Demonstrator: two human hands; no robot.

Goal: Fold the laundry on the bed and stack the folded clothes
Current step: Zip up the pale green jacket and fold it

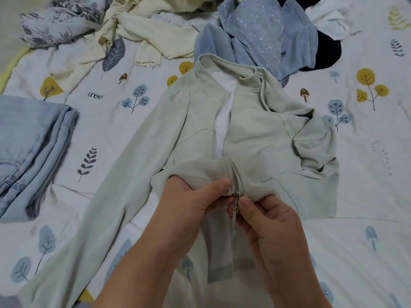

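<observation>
A pale green zip-up jacket (251,127) lies front up on the bed, collar away from me, its front open above the zip. Its left sleeve stretches toward the near left corner. My left hand (191,201) grips the bunched lower hem left of the zip. My right hand (266,216) pinches the metal zip pull (236,200) at the jacket's bottom edge. Folded light blue jeans (29,150) lie at the left.
The bed sheet (355,241) is white with printed trees and mushrooms. Unfolded laundry lies at the far side: a cream top (138,34), a floral cloth (57,21), blue sparkly garments (262,34) and a dark item (327,50).
</observation>
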